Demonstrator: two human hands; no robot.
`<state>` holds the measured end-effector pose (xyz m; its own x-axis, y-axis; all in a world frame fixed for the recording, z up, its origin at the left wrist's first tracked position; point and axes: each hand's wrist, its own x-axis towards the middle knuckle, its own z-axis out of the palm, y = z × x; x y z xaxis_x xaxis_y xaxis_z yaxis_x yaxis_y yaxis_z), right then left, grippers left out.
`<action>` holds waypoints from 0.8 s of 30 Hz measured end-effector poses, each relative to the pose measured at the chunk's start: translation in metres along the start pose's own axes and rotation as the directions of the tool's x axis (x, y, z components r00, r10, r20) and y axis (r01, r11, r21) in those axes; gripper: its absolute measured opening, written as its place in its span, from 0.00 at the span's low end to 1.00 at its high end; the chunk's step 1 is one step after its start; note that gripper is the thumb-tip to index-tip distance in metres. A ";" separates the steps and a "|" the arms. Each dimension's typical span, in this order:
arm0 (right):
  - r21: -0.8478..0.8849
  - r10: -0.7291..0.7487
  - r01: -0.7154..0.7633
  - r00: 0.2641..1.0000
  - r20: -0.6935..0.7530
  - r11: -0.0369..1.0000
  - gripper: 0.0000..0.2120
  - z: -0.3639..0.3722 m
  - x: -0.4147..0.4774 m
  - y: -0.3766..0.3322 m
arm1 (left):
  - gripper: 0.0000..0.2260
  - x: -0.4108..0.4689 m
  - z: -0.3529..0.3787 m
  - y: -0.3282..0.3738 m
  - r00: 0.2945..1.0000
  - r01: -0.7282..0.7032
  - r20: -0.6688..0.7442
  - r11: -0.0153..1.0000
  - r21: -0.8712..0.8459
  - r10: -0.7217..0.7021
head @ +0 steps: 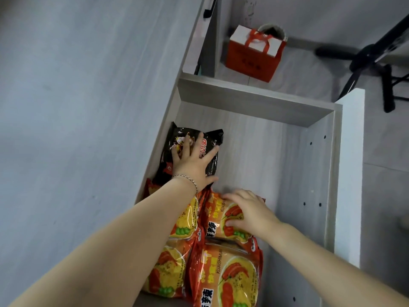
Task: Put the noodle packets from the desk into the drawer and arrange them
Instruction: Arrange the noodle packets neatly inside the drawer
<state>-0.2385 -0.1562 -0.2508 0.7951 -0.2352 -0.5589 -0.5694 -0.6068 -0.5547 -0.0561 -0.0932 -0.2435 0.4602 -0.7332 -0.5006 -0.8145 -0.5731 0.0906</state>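
The open grey drawer [261, 140] fills the middle of the head view. A black noodle packet [212, 138] lies at its far left, and my left hand [194, 160] rests flat on it with fingers spread. Nearer to me lie several orange-red noodle packets: one under my left forearm [186, 220], one to its right [218, 220], and two closest to me [234, 275] [166, 273]. My right hand [247, 211] presses on the right-hand orange packet, fingers curled over its top edge.
The grey desk top [77, 107] runs along the left. The drawer's right half shows bare floor [265, 165], with its white front panel [352, 151] at the right. On the floor beyond stand a red-and-white gift bag [254, 54] and a black tripod [376, 63].
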 end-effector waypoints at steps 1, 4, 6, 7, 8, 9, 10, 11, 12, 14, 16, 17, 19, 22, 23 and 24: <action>-0.017 -0.017 0.017 1.000 0.009 1.000 0.33 -0.001 0.001 0.000 | 0.36 0.002 0.001 0.000 0.999 0.004 0.050 0.998 0.060 -0.007; -0.057 -0.039 0.041 0.998 0.044 0.998 0.33 -0.005 0.001 0.005 | 0.37 0.005 0.003 0.000 0.993 0.052 0.099 0.994 0.097 -0.061; -0.096 -0.054 0.064 0.993 0.103 0.993 0.37 -0.003 -0.004 0.008 | 0.38 0.002 0.006 -0.001 0.990 0.081 0.104 0.992 0.101 -0.092; -0.134 -0.062 0.080 0.989 0.132 0.988 0.40 0.000 -0.007 0.009 | 0.38 0.001 0.005 -0.001 0.987 0.094 0.116 0.990 0.109 -0.106; -0.174 -0.066 0.093 0.986 0.156 0.980 0.43 0.002 -0.010 0.009 | 0.38 0.000 0.003 0.000 0.983 0.107 0.140 0.987 0.120 -0.123; -0.209 -0.065 0.101 0.983 0.173 0.973 0.46 0.004 -0.012 0.008 | 0.37 0.001 -0.002 0.001 0.975 0.121 0.172 0.985 0.125 -0.142; -0.234 -0.057 0.100 0.981 0.187 0.967 0.48 0.004 -0.014 0.007 | 0.36 0.002 -0.007 0.006 0.967 0.132 0.203 0.983 0.130 -0.156; -0.247 -0.044 0.094 0.979 0.198 0.964 0.49 0.001 -0.014 0.004 | 0.33 0.003 -0.015 0.011 0.960 0.142 0.222 0.980 0.139 -0.171; -0.240 -0.023 0.074 0.978 0.207 0.968 0.49 -0.004 -0.015 0.000 | 0.29 0.003 -0.023 0.017 0.957 0.152 0.224 0.976 0.157 -0.185; -0.175 0.009 0.020 0.987 0.163 0.984 0.42 -0.020 -0.015 -0.011 | 0.20 -0.002 -0.041 0.027 0.971 0.133 0.169 0.971 0.196 -0.167; -0.096 0.002 -0.004 1.000 -0.020 0.995 0.28 -0.042 -0.020 -0.018 | 0.14 -0.013 -0.054 0.030 0.996 0.057 0.056 0.982 0.181 -0.068; -0.064 -0.001 -0.007 0.991 -0.137 0.998 0.23 -0.054 -0.025 -0.019 | 0.14 -0.021 -0.058 0.029 0.999 0.022 -0.027 0.988 0.154 -0.018; -0.004 0.020 -0.023 0.932 -0.361 1.000 0.17 -0.080 -0.043 -0.018 | 0.16 -0.040 -0.067 0.023 0.974 -0.010 -0.224 0.997 0.076 0.026; 0.009 0.178 -0.213 0.788 -0.590 0.977 0.18 -0.103 -0.066 -0.006 | 0.25 -0.068 -0.069 0.005 0.926 0.029 -0.377 1.000 0.009 -0.023; 0.020 0.265 -0.323 0.738 -0.621 0.946 0.22 -0.107 -0.073 -0.001 | 0.27 -0.077 -0.069 -0.003 0.921 0.063 -0.386 0.998 0.006 -0.056; 0.058 0.373 -0.432 0.694 -0.616 0.900 0.26 -0.107 -0.079 0.003 | 0.29 -0.085 -0.067 -0.011 0.920 0.101 -0.379 0.995 -0.008 -0.097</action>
<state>-0.2805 -0.2213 -0.1425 0.4681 -0.8571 -0.2154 -0.8681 -0.4004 -0.2933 -0.0621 -0.0491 -0.1445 0.6361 -0.7582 -0.1432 -0.7609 -0.6472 0.0468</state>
